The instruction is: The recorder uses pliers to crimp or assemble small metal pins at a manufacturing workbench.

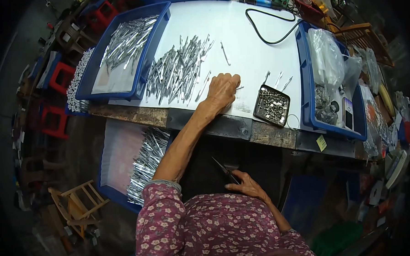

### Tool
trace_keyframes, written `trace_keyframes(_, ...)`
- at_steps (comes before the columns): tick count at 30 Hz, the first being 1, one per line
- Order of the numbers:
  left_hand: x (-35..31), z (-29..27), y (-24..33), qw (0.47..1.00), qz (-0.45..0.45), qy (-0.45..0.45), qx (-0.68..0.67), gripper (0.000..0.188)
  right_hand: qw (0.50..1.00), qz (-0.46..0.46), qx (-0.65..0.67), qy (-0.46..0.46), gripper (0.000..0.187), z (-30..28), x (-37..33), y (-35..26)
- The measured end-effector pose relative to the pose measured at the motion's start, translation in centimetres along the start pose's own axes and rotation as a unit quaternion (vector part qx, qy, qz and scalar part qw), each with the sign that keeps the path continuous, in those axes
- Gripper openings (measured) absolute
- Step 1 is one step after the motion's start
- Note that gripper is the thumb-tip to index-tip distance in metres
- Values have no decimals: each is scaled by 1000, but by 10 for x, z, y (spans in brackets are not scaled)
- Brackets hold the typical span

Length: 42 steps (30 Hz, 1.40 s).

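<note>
My left hand is closed, knuckles up, on the white tabletop near its front edge. A thin metal tip sticks out beside its fingers; what the fingers hold is mostly hidden. My right hand is below the table edge, close to my body, closed on a dark, slender, pointed tool that looks like tweezers. Left of my left hand lies a loose heap of slim silvery metal pieces. A single such piece lies beyond the hand. To its right stands a small dark tray of small round metal parts.
Blue bins flank the work area; the left holds metal pieces, the right plastic bags and a phone. Another bin of pieces sits below the table. A black cable loops at the back. Several pieces lie behind the small tray.
</note>
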<state>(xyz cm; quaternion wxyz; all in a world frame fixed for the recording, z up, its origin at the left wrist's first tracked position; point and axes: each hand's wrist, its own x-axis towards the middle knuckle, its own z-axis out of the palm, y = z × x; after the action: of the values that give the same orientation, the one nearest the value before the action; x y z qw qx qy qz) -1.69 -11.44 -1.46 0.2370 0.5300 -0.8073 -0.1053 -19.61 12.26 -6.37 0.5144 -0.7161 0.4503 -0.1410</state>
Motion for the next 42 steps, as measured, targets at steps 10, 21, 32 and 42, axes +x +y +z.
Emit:
trace_keyframes(10, -13, -11, 6, 987, 49, 71, -133, 12, 977, 141, 147, -66, 45, -23, 14, -22)
trace_keyframes(21, -64, -31, 48, 701, -64, 50, -709, 15, 973, -37, 211, 86, 37, -81, 2, -80)
trace_keyframes(32, -98, -16, 60, 709, -38, 55, -702, 12, 931, -136, -100, 325, 36, -96, 43, -108)
trace_keyframes(42, -101, -11, 56, 720, -42, 45, -692, 15, 905, -162, -219, 326, 38, -102, 43, -122)
